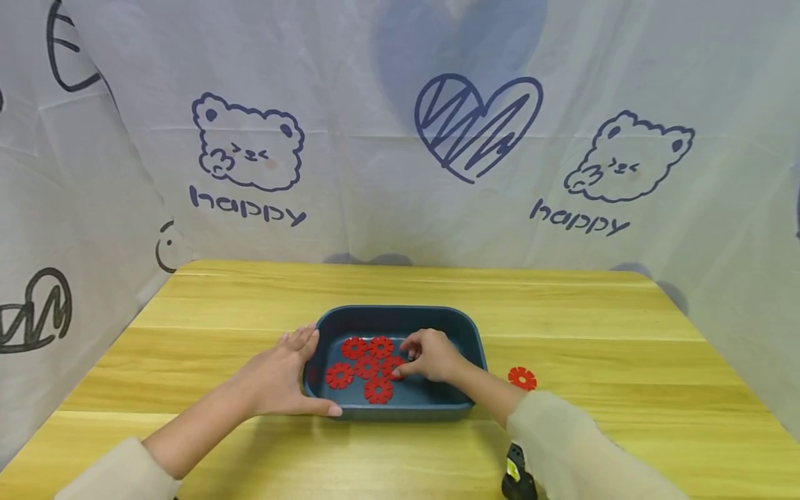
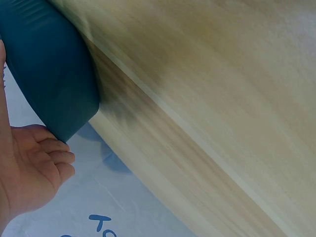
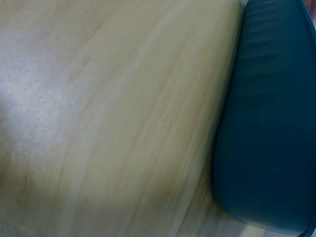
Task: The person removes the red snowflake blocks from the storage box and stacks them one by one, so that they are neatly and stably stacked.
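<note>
My left hand point(image 1: 289, 371) holds the left end of a dark blue plastic bin point(image 1: 400, 414), its thumb along the front wall and its fingers at the left rim. In the left wrist view, the left hand's fingers point(image 2: 61, 163) bend against the bin's corner. Over the bin's right half, my right hand point(image 1: 434, 357) reaches inside, thumb and fingertips apart beside a red notched interlocking disc point(image 1: 392, 367). Several similar red discs point(image 1: 366, 367) lie on the bin's floor. The right wrist view shows the bin's outer wall point(image 3: 271, 123) but not the fingers.
Another red disc point(image 1: 522, 378) lies on the wooden table point(image 1: 600, 319) to the right of the bin. A small black object with a yellow patch point(image 1: 519, 476) is by the right sleeve. A white cloth point(image 1: 362, 173) with drawings hangs behind the table.
</note>
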Motion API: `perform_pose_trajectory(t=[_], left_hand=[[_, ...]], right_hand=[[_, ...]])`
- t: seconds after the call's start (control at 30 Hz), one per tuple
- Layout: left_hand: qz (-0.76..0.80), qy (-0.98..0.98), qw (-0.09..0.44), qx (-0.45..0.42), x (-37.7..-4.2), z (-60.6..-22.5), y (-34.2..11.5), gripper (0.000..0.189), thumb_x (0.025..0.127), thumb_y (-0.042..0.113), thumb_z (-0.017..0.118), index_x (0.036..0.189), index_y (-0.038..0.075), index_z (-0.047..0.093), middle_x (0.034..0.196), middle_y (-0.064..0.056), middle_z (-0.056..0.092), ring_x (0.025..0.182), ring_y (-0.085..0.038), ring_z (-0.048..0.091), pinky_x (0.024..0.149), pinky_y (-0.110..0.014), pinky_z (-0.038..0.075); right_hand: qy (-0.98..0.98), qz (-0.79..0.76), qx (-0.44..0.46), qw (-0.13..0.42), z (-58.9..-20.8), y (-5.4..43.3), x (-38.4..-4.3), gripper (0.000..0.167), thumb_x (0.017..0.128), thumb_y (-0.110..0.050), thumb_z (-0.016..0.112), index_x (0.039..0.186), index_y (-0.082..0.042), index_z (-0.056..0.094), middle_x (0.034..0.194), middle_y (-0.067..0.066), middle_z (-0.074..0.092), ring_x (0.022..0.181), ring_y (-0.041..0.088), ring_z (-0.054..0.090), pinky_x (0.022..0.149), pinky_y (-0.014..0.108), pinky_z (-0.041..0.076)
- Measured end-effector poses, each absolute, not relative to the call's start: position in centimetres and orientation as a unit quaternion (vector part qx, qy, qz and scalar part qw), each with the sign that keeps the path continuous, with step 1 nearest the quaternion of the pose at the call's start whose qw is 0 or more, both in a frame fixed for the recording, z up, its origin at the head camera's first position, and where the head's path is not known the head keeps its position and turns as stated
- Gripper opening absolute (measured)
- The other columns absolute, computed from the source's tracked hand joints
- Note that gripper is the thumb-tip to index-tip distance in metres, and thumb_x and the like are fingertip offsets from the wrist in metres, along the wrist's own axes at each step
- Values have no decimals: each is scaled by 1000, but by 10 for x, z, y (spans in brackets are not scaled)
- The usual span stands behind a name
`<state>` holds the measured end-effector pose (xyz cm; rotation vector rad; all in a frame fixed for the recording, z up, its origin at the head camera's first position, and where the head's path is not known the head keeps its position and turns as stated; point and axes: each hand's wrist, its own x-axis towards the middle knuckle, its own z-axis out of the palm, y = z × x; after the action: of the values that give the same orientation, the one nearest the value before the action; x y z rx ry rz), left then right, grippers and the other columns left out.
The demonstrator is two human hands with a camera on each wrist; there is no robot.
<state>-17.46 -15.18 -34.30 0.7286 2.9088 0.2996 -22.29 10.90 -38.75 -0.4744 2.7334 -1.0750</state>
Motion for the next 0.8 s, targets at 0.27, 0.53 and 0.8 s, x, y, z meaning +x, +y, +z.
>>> perform_pose_trajectory(t=[0.27, 0.53, 0.8], left_hand=[[96, 964, 60, 242, -174, -342, -151, 117, 65, 73, 63, 141, -9, 29, 149, -28, 23, 135, -47, 25, 102, -57, 35], [96, 963, 57, 245, -174, -343, -151, 116, 66, 72, 63, 140, -10, 30, 149, -28, 24, 135, -47, 26, 101, -57, 36], [95, 963, 52, 247, -175, -345, -151, 118, 65, 74, 62, 140, -10, 30, 148, -28, 25, 136, -45, 26, 103, -56, 34]], right_hand=[[930, -319, -169, 73, -389, 108, -223, 32, 66, -17, 84, 86, 0, 66, 70, 3, 53, 66, 10, 44, 61, 20, 40], [925, -309, -212, 58, -391, 109, -223, 26, 68, -14, 82, 82, 2, 66, 69, 4, 55, 65, 9, 44, 62, 19, 40], [921, -314, -221, 65, -389, 109, -220, 22, 70, -9, 79, 83, 3, 67, 70, 6, 56, 65, 8, 44, 62, 19, 41]])
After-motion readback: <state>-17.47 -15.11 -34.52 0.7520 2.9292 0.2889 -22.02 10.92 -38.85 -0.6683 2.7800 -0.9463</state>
